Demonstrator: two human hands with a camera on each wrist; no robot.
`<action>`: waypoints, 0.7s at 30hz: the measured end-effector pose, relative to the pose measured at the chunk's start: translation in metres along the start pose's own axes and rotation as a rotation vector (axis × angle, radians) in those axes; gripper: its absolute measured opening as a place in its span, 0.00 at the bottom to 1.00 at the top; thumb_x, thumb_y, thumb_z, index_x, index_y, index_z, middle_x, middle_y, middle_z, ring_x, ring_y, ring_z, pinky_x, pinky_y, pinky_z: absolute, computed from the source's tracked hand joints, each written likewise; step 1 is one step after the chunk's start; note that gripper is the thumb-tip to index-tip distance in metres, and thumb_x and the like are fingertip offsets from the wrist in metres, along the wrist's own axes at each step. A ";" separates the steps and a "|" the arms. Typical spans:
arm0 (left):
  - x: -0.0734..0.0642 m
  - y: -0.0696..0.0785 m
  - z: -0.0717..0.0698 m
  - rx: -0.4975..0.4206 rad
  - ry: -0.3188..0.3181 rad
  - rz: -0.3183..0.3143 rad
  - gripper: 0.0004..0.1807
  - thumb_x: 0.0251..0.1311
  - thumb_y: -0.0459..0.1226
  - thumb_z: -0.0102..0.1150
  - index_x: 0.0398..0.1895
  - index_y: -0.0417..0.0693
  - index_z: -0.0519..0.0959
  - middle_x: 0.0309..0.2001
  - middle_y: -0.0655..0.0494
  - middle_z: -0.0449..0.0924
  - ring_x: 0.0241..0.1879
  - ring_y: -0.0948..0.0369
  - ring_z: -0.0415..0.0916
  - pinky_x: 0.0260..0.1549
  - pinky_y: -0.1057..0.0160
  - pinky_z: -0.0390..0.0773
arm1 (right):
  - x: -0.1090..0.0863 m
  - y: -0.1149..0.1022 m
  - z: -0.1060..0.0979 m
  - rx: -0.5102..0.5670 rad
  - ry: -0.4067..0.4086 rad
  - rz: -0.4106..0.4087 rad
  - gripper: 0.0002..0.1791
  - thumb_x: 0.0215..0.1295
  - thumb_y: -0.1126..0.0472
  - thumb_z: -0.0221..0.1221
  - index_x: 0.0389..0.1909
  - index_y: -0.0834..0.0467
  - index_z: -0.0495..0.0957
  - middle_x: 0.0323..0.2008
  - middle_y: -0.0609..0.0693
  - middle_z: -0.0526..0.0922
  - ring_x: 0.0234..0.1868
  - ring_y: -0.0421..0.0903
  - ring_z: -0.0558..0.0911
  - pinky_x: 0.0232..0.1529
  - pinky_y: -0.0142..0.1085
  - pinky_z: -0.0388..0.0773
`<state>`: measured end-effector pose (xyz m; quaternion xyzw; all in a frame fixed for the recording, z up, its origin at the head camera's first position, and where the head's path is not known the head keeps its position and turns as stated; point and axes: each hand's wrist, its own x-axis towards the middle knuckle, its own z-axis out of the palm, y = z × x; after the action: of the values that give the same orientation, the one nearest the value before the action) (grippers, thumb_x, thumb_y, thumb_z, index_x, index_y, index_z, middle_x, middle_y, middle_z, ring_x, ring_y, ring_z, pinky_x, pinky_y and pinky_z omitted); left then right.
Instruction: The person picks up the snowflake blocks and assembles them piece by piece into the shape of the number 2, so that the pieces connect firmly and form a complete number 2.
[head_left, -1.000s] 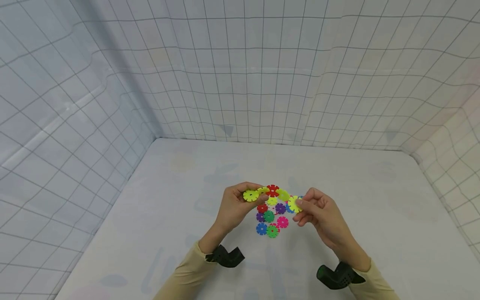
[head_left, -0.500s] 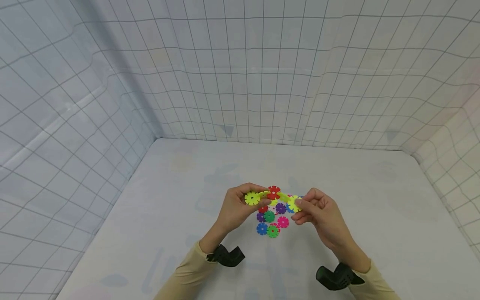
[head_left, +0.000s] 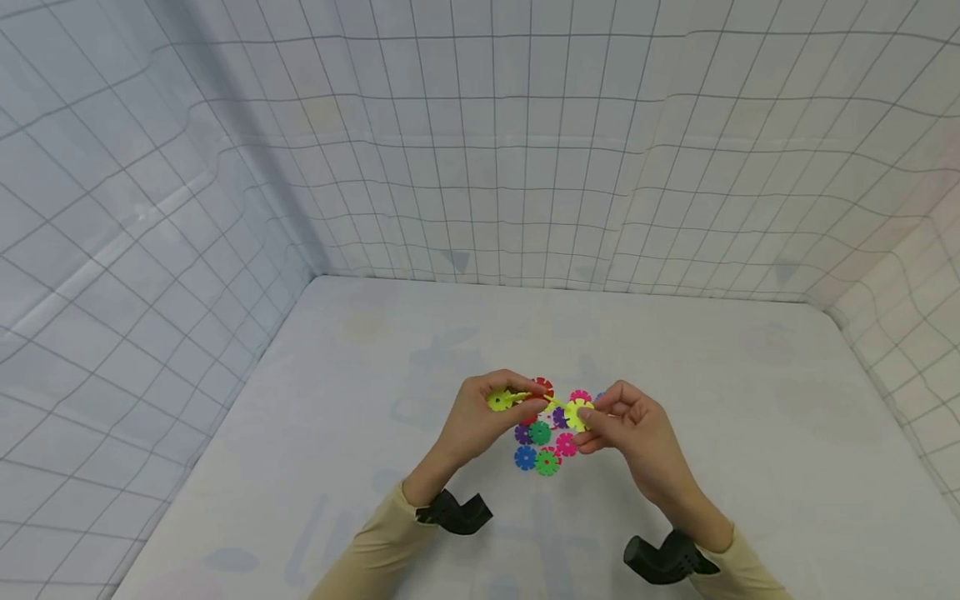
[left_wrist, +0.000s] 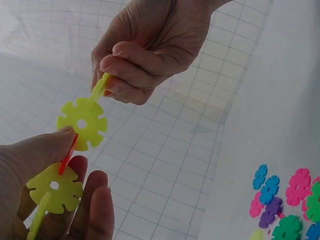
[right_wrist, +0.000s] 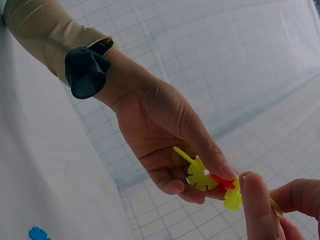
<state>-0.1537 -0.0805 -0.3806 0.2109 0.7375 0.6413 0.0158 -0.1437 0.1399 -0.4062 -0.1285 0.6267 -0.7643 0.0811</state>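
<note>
My hands hold up a chain of notched plastic discs slotted together, a red disc (left_wrist: 68,155) with yellow ones on both sides. My left hand (head_left: 480,422) pinches the chain around the red disc, thumb tip at the edge of the adjoining yellow disc (left_wrist: 82,125). Another yellow disc (left_wrist: 54,190) lies inside the curve of its fingers, with a further one slotted into it. My right hand (head_left: 641,437) pinches the yellow disc at the chain's right end (head_left: 579,414) between thumb and fingers. In the left wrist view, those fingers cover most of that end disc.
Below the hands, loose discs lie in a cluster on the white table (head_left: 360,350), among them a green disc (head_left: 547,462), a blue disc (head_left: 525,457) and a pink disc (head_left: 566,444). A grid-patterned curtain (head_left: 480,167) surrounds the table's back and sides.
My right hand has shifted slightly left and down, closer to the left hand. The chain has turned, so its discs stand more edge-on in the head view. Both hands keep their hold.
</note>
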 end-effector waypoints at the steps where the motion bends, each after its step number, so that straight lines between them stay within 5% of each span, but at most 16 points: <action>1: 0.000 -0.001 0.000 -0.012 -0.007 -0.012 0.07 0.56 0.27 0.64 0.38 0.34 0.82 0.37 0.50 0.83 0.34 0.48 0.80 0.33 0.59 0.81 | 0.000 0.000 0.000 -0.001 -0.004 -0.007 0.08 0.63 0.70 0.59 0.36 0.67 0.68 0.27 0.57 0.82 0.25 0.50 0.84 0.30 0.43 0.81; 9: 0.004 -0.032 -0.005 0.027 -0.016 -0.081 0.07 0.53 0.34 0.69 0.35 0.43 0.85 0.34 0.57 0.84 0.31 0.57 0.80 0.27 0.58 0.79 | -0.002 0.001 0.002 -0.013 -0.019 -0.059 0.11 0.62 0.72 0.59 0.38 0.73 0.67 0.28 0.59 0.82 0.24 0.51 0.84 0.30 0.45 0.81; 21: 0.004 -0.036 -0.006 0.078 -0.070 0.074 0.05 0.53 0.35 0.69 0.33 0.47 0.85 0.31 0.60 0.81 0.28 0.60 0.78 0.28 0.61 0.80 | -0.004 -0.001 0.003 -0.073 -0.043 -0.062 0.12 0.61 0.72 0.60 0.40 0.75 0.69 0.29 0.60 0.82 0.24 0.53 0.84 0.31 0.45 0.81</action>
<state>-0.1692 -0.0884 -0.4127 0.2610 0.7527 0.6043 0.0096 -0.1389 0.1381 -0.4052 -0.1671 0.6481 -0.7400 0.0661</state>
